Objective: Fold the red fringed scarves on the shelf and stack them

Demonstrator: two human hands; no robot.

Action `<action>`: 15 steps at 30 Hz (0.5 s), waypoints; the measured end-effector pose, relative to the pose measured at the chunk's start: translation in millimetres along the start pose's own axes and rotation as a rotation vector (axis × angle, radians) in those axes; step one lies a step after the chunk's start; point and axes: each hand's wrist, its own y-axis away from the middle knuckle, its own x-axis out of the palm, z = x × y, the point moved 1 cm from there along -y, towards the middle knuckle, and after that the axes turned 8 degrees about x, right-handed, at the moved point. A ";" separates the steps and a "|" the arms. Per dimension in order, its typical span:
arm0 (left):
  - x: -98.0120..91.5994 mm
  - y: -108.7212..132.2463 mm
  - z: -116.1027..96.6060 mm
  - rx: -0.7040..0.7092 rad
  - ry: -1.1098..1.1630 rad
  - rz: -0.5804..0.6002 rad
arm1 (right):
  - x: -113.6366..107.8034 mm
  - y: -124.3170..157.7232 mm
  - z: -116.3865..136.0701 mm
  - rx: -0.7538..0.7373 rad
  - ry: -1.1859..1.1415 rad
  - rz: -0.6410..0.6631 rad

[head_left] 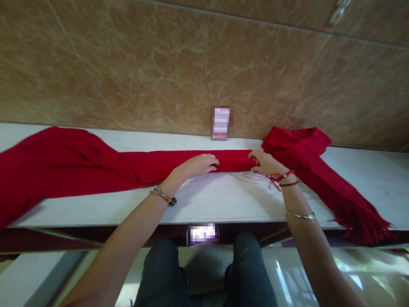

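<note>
A long red scarf [166, 164] lies across the narrow white tabletop, its middle stretch folded into a flat, even strip. My left hand [200, 165] rests on that strip from the near side, fingers extended and slightly bent over the cloth. Farther right, my right hand [262, 162] touches the strip's right part, thumb and fingers apart with the fingertips curved onto the fabric. Left of my hands the cloth widens into a loose, rumpled spread. Beyond my right hand the scarf bunches up, and a fringed end [364, 221] hangs over the front edge.
Against the brown marbled wall [159, 68] at the back stands a small blurred-out card [220, 123]. Another blurred item [202, 234] sits at the table's front edge. The white tabletop [223, 200] is narrow, and my knees are just below it.
</note>
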 end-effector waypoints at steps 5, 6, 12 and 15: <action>-5.3 1.8 1.7 -0.073 0.021 -0.013 | -2.3 -0.7 -6.5 0.017 0.064 0.013; -6.6 2.6 3.0 -0.081 0.032 -0.002 | -3.5 -0.2 -6.6 0.028 0.068 -0.013; -14.9 5.6 11.9 -0.167 0.110 0.017 | -7.4 2.2 -2.5 0.083 0.131 -0.084; -15.4 5.3 12.8 -0.174 0.153 0.033 | -7.8 1.7 -2.6 0.088 0.126 -0.058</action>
